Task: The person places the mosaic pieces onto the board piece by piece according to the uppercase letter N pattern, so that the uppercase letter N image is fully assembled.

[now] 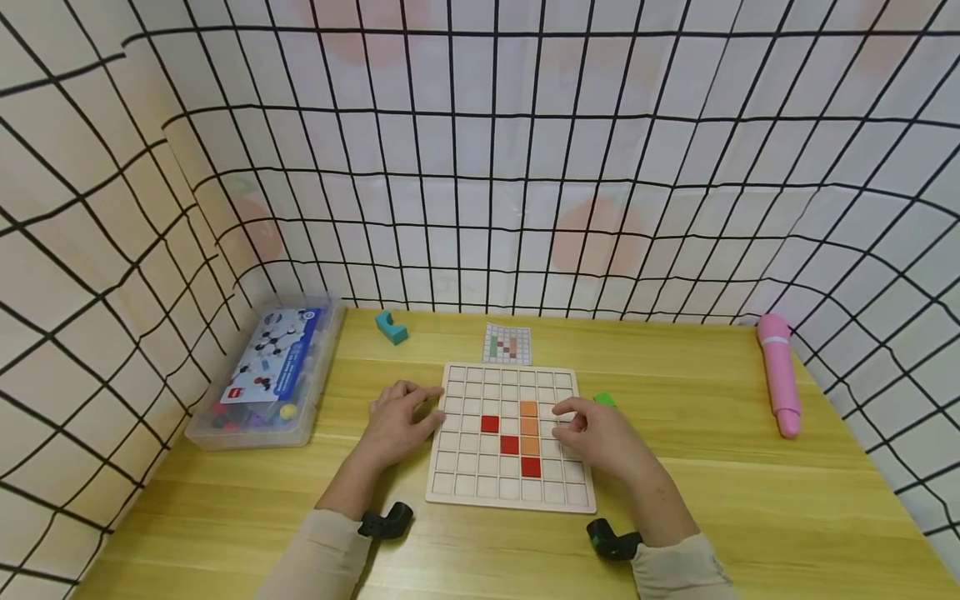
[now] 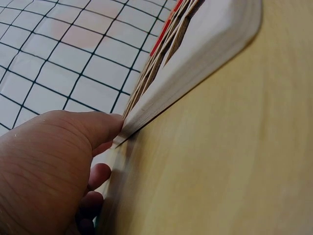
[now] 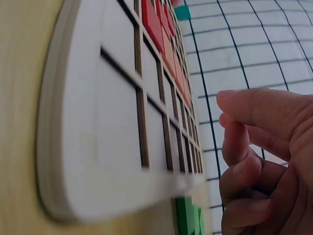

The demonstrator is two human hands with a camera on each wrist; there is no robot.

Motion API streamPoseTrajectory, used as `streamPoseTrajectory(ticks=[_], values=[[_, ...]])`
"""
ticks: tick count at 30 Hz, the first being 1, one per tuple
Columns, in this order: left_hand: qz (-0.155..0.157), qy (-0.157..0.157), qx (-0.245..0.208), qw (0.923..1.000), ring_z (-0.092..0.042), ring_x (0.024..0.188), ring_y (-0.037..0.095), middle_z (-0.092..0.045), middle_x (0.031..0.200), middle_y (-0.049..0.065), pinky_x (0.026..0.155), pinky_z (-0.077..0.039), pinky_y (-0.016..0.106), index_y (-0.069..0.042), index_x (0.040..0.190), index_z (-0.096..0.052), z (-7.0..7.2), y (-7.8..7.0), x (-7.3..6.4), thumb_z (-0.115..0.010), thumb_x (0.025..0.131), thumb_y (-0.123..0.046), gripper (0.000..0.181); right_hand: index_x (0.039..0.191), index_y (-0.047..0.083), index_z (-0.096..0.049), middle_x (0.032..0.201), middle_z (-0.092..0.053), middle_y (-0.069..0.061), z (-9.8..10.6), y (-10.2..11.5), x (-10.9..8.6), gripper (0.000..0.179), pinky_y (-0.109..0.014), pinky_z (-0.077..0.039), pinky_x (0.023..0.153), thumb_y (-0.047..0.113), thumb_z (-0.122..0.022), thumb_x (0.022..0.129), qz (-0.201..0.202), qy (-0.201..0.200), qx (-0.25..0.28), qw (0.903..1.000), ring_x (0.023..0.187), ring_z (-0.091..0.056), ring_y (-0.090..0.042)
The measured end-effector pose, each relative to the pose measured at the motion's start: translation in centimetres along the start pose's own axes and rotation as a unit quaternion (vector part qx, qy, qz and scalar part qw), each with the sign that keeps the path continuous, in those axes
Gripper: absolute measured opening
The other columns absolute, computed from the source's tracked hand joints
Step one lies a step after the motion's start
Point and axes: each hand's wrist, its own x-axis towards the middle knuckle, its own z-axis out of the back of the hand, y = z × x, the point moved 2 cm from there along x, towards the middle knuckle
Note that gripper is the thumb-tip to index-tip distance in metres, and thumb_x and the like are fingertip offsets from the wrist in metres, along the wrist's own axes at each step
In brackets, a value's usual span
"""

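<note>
A pale grid board (image 1: 474,486) lies flat on the table. Three red square tiles (image 1: 490,424) sit in its cells on a diagonal, and three orange tiles (image 1: 528,427) stand in a column above the lowest red one. My left hand (image 1: 396,427) rests by the board's left edge, its thumb tip (image 2: 113,125) right at the rim. Over the board's right side hovers my right hand (image 1: 603,437), fingers loosely bent and nothing between thumb and forefinger. Green pieces (image 3: 186,215) lie past the right edge, partly hidden by that hand in the head view.
A small printed card (image 1: 507,344) with a coloured grid pattern lies behind the board. A teal angled block (image 1: 391,329) is at back left, beside a clear plastic box (image 1: 300,421) of coloured parts. At far right lies a pink wand-shaped object (image 1: 780,375). Grid-patterned cloth walls surround the table.
</note>
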Motion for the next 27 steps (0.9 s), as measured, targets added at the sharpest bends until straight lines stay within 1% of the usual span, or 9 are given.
streamPoseTrajectory(ticks=[5,9,12,16,18,23,27], values=[[-0.001,0.001,0.001,1.0000,-0.050,0.117,0.029,-0.058,0.122,0.007,0.105,-0.029,0.057,-0.024,0.139,-0.065,-0.1,0.1,0.0,-0.069,0.097,-0.035,0.043,0.124,0.014,-0.068,0.082,-0.054,-0.003,0.8,-1.3,-0.1,0.030,-0.028,-0.037,0.054,0.022,-0.071,0.096,-0.015,0.006,0.015,0.9998,0.063,-0.047,-0.016],[-0.003,-0.003,0.003,1.0000,-0.050,0.116,0.028,-0.059,0.121,0.006,0.104,-0.030,0.056,-0.024,0.138,-0.065,-0.1,0.0,0.0,-0.069,0.097,-0.035,0.043,0.126,0.012,-0.068,0.085,-0.057,-0.004,1.6,-2.3,-0.1,0.029,-0.029,-0.040,0.058,0.021,-0.068,0.098,-0.024,0.008,0.017,0.9995,0.065,-0.048,-0.017],[-0.002,-0.003,0.004,1.0000,-0.050,0.116,0.029,-0.059,0.122,0.007,0.104,-0.030,0.056,-0.024,0.138,-0.065,-0.1,0.0,0.0,-0.069,0.097,-0.035,0.043,0.125,0.011,-0.068,0.087,-0.059,-0.005,2.0,-3.1,-0.1,0.029,-0.030,-0.040,0.062,0.021,-0.067,0.098,-0.020,0.006,0.008,0.9997,0.069,-0.050,-0.017],[0.000,0.000,0.002,1.0000,-0.050,0.117,0.029,-0.058,0.123,0.007,0.104,-0.029,0.056,-0.025,0.139,-0.065,-0.1,0.0,0.0,-0.069,0.098,-0.036,0.043,0.123,0.010,-0.069,0.086,-0.060,-0.004,2.4,-4.1,-0.1,0.027,-0.031,-0.040,0.066,0.021,-0.067,0.098,-0.012,0.004,-0.002,0.9999,0.073,-0.051,-0.018],[0.000,0.000,0.001,1.0000,-0.050,0.117,0.029,-0.058,0.123,0.007,0.104,-0.029,0.056,-0.024,0.139,-0.065,0.0,-0.1,0.0,-0.069,0.098,-0.035,0.043,0.123,0.009,-0.069,0.085,-0.059,-0.004,2.6,-4.5,-0.1,0.028,-0.032,-0.040,0.067,0.022,-0.068,0.098,-0.010,0.003,-0.001,0.9999,0.074,-0.051,-0.018],[0.000,-0.003,-0.003,1.0000,-0.049,0.117,0.029,-0.059,0.123,0.007,0.105,-0.029,0.057,-0.024,0.139,-0.065,0.0,0.0,0.1,-0.069,0.097,-0.035,0.043,0.123,0.008,-0.069,0.085,-0.061,-0.003,2.9,-5.4,-0.4,0.034,-0.032,-0.041,0.069,0.026,-0.073,0.095,-0.018,0.003,0.002,0.9998,0.074,-0.052,-0.017],[0.001,0.000,-0.003,1.0000,-0.049,0.117,0.029,-0.059,0.124,0.007,0.105,-0.029,0.056,-0.024,0.139,-0.065,0.0,-0.1,0.0,-0.069,0.098,-0.035,0.043,0.118,0.009,-0.069,0.086,-0.061,-0.003,3.0,-6.0,-0.5,0.032,-0.032,-0.040,0.069,0.025,-0.076,0.092,-0.030,0.006,0.012,0.9995,0.076,-0.052,-0.018]])
